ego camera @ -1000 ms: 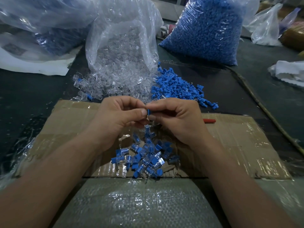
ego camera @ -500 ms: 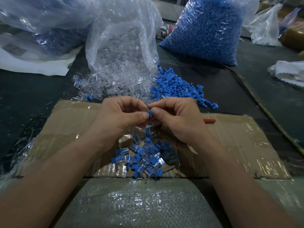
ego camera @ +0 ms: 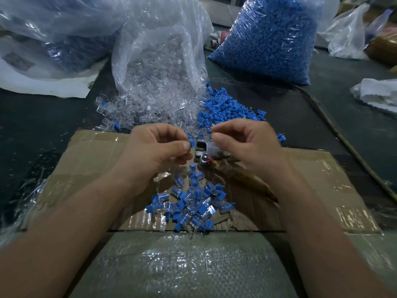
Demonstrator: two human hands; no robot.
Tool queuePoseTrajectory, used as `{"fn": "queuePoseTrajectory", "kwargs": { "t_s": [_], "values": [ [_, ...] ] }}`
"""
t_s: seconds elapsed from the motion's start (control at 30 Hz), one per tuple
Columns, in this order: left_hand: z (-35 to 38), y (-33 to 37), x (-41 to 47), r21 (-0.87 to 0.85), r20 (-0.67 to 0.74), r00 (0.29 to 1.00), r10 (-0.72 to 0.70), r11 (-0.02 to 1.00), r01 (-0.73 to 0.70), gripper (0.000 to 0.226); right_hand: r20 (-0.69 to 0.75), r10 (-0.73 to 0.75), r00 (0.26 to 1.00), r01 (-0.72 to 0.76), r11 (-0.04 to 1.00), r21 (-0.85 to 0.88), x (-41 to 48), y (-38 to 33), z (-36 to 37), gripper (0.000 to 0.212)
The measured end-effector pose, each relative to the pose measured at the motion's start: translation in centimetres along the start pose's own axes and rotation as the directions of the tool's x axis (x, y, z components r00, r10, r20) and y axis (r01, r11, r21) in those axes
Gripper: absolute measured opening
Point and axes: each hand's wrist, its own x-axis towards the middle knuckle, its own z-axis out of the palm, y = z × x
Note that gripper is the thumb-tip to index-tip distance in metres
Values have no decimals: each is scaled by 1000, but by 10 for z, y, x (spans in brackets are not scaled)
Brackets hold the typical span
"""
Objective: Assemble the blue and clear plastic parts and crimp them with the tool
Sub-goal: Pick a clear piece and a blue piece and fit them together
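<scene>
While your left hand [ego camera: 154,151] pinches a blue part [ego camera: 191,144], your right hand [ego camera: 242,147] curls beside the tool [ego camera: 203,157], grip unclear, over taped cardboard [ego camera: 311,179] on dark bench [ego camera: 32,130]; bags [ego camera: 268,39] behind

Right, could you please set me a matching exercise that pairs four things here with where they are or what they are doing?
Things:
1. left hand
2. tool
3. blue bag
4. assembled pile

Places or states:
A. at the back, right of centre
B. pinching a blue part
C. nearest the person, on the cardboard
D. just left of the right hand

Pairs: 1-B, 2-D, 3-A, 4-C
</scene>
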Motion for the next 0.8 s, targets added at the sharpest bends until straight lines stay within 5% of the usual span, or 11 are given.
{"fn": "queuePoseTrajectory", "kwargs": {
  "t_s": [0.2, 0.37, 0.6, 0.8],
  "values": [
    [-5, -3, 3, 3, -63, 998, 4, 1000, -4, 9, 129, 280, 951, -239, 934, -266, -4, 16, -39, 31],
    [-5, -4, 5, 1, -72, 997, 18, 1000, -18, 10, 303, 350, 886, -112, 797, -594, -2, 19, -29, 74],
    [-6, -6, 5, -23, -70, 998, 0, 1000, -2, 7, 224, 266, 938, -99, 821, -562, -2, 14, -26, 38],
    [-7, -7, 6, -35, -77, 997, 0, 999, -2, 7, 140, 226, 964, -67, 716, -694, 1, 12, -15, 20]
  ]
}}
